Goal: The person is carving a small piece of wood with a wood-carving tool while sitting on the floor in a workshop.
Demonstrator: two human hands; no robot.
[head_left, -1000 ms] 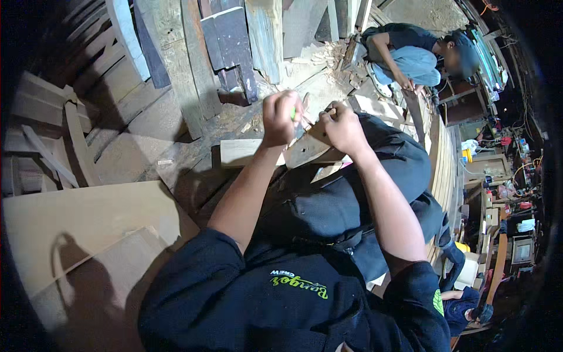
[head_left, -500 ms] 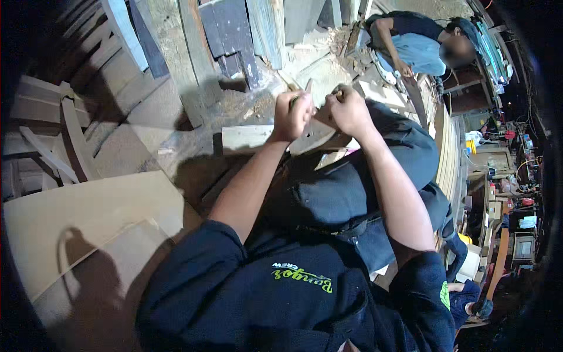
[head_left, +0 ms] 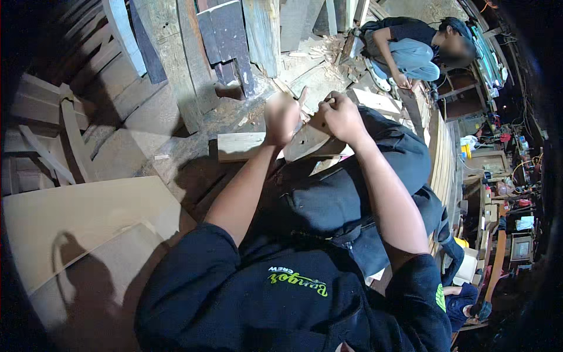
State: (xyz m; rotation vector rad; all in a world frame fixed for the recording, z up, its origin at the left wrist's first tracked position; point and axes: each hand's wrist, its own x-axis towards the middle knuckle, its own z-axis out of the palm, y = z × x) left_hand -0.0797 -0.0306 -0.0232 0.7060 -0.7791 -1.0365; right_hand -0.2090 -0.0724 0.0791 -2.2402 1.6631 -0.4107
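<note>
Motion smears the fingers of my left hand (head_left: 281,117); a thin piece (head_left: 302,94), hard to identify, sticks up beside it. Just to its right, my right hand (head_left: 342,119) is closed on the upper edge of a dark-spotted wooden board (head_left: 306,144), slanted against my dark-trousered leg (head_left: 381,152). Below and behind my left wrist a pale plank (head_left: 237,146) lies crosswise. Wood chips (head_left: 308,54) are scattered beyond my hands.
Upright weathered planks (head_left: 229,41) stand ahead. A plywood sheet (head_left: 82,217) lies at left near timber pieces (head_left: 70,135). A co-worker (head_left: 410,53) crouches at upper right; another person (head_left: 460,308) is at lower right, near cluttered shelves (head_left: 504,193).
My left hand, earlier clenched around something green, has shifted slightly left and is now blurred. My right hand stays on the board's edge, moving only slightly.
</note>
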